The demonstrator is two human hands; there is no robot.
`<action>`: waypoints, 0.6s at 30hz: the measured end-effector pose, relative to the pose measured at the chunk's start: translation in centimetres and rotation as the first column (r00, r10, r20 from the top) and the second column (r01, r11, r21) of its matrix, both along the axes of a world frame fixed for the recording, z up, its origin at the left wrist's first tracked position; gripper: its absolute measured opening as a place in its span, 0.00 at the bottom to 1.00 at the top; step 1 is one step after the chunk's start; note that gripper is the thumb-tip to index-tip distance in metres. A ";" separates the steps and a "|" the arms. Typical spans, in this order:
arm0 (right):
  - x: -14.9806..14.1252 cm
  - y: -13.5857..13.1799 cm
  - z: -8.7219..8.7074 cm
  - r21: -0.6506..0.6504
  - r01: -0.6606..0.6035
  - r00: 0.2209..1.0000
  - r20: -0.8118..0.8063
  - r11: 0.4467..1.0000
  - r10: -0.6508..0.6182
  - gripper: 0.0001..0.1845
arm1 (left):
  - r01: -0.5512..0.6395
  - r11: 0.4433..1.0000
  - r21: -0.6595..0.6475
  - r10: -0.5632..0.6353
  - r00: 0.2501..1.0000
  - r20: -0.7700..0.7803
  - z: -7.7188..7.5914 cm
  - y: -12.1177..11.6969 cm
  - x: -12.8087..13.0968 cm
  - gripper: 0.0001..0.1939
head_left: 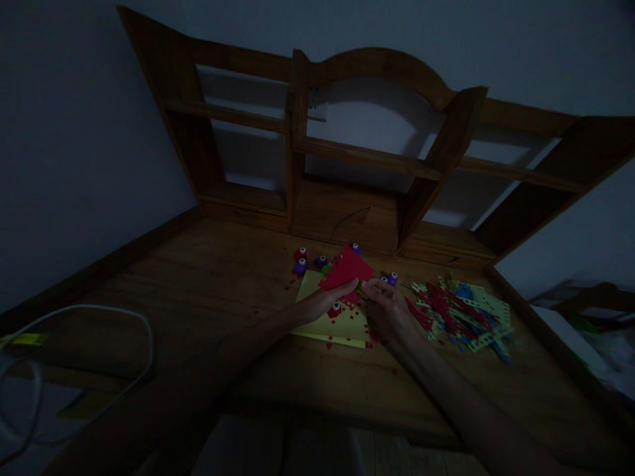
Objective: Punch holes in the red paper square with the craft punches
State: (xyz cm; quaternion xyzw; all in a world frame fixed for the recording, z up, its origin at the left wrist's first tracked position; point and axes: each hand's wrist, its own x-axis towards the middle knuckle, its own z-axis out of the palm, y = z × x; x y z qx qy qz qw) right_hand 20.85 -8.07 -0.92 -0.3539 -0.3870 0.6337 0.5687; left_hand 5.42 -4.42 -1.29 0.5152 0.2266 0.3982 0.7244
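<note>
My left hand (335, 299) holds a piece of red paper (347, 268) with a row of holes along its left edge. Beside it, my right hand (384, 297) closes around a small green craft punch (362, 289) at the paper's lower right edge; fingers partly cover the punch. Under both hands lies a yellow sheet (310, 327) strewn with tiny red cut-outs. A red punch (335, 309) rests on this sheet below my left hand. Behind the paper stand several more punches, among them a purple one (300, 266) and a dark red one (301, 253).
To the right is a heap of punched paper strips (451, 311) in red, blue and pale yellow. A wooden shelf unit (347, 208) rises along the desk's back. A white cable (143, 317) loops at left. Red scraps dot the wooden desktop (193, 264).
</note>
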 end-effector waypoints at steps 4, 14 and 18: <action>-0.2 0.2 0.0 -0.017 0.015 1.000 0.001 1.000 -0.015 0.08 | -0.006 1.000 -0.009 0.006 1.000 0.015 -0.2 0.2 0.2 0.22; -0.1 0.1 0.9 -0.034 0.006 1.000 -0.022 0.999 -0.007 0.08 | -0.027 0.998 -0.058 0.031 0.996 0.078 0.0 0.3 0.1 0.23; 0.0 0.2 0.9 -0.034 0.011 0.999 -0.035 0.999 -0.012 0.06 | -0.018 0.998 -0.057 0.022 0.998 0.060 0.0 0.3 0.1 0.23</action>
